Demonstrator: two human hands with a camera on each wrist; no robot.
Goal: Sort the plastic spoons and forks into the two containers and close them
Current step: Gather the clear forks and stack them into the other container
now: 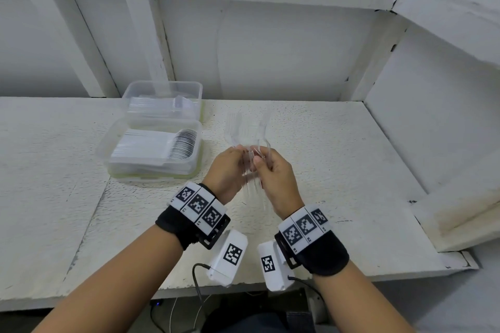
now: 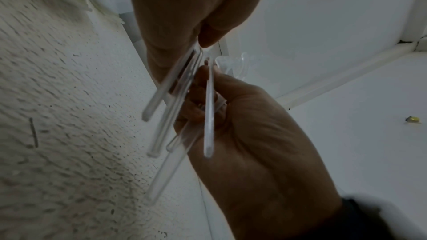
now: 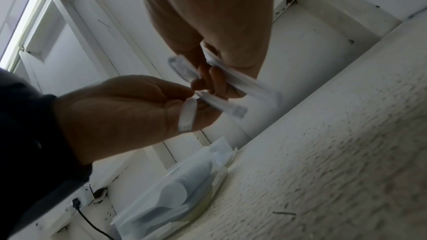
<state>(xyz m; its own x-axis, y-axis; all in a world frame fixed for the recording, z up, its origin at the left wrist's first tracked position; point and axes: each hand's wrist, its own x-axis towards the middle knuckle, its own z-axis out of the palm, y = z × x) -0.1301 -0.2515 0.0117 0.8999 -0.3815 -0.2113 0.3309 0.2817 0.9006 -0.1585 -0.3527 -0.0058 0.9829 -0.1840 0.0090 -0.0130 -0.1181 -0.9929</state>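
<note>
Both hands pinch one bundle of clear plastic forks [image 1: 250, 154] by the handles: the left hand [image 1: 226, 170] curls its fingers round one side, the right hand [image 1: 274, 173] closes thumb and fingers on the other. The tines fan upward and the handle ends splay below, raised above the middle of the counter [image 1: 338, 165]. The forks look light, thin and slick, likely to slide past one another and to snap if bent, so the handle shafts are the sound place to hold. Both wrists are raised, palms turned toward each other. Toward the counter's back left, the near container [image 1: 151, 149] holds stacked spoons [image 1: 184, 143] and stands open; the far container [image 1: 165, 100] just behind it is open too.
</note>
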